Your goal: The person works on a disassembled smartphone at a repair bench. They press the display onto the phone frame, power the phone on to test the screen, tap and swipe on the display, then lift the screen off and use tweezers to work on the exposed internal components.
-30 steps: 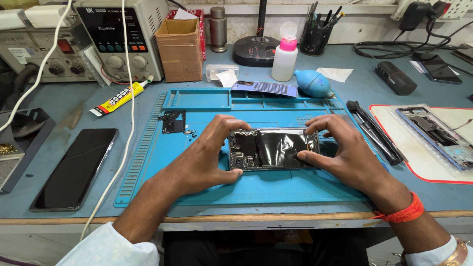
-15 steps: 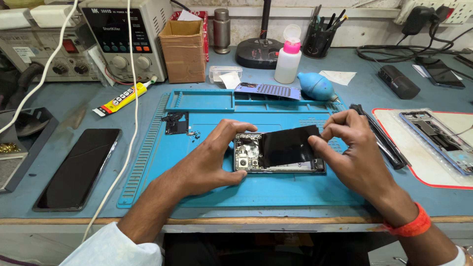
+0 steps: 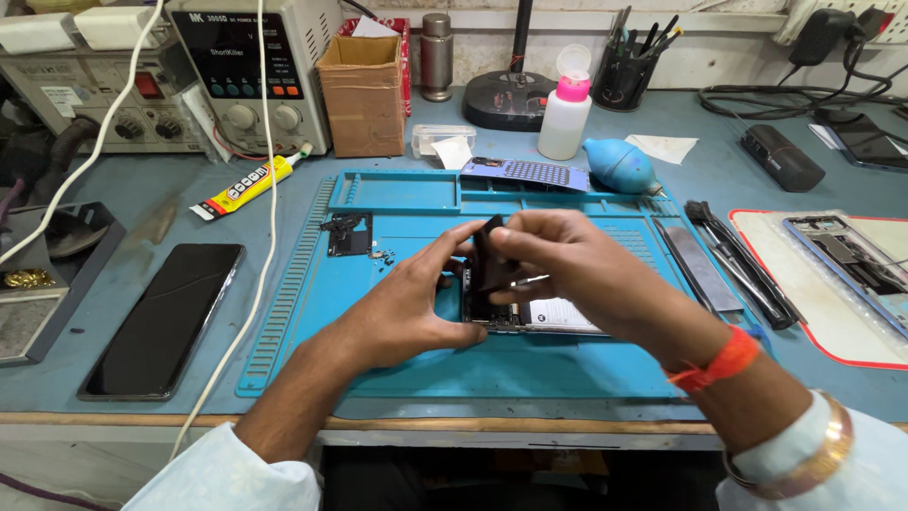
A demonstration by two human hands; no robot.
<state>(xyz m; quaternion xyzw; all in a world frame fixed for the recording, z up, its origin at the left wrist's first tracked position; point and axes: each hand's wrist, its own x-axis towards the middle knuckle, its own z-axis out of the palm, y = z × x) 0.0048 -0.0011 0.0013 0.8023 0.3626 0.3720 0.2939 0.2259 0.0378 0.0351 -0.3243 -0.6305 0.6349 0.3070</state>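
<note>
An opened phone body (image 3: 558, 317) lies on the blue repair mat (image 3: 378, 284), its white inner part showing. My left hand (image 3: 416, 308) grips the phone's left end and steadies it on the mat. My right hand (image 3: 577, 270) pinches a black sheet (image 3: 490, 255) that stands lifted up off the phone's left half, and a thin metal strip pokes out beside my fingers. Much of the phone is hidden under my hands.
A black phone (image 3: 165, 317) lies left of the mat beside a white cable (image 3: 255, 284). A glue tube (image 3: 241, 189), power supply (image 3: 251, 71), cardboard box (image 3: 364, 90), pink-capped bottle (image 3: 565, 118), blue blower (image 3: 619, 166), tweezers (image 3: 742, 265) and another opened phone on a white pad (image 3: 842, 255) surround it.
The black sheet that lay flat across the phone has been peeled up from the right and folded toward the left. My right hand moved left with it; the left hand stayed.
</note>
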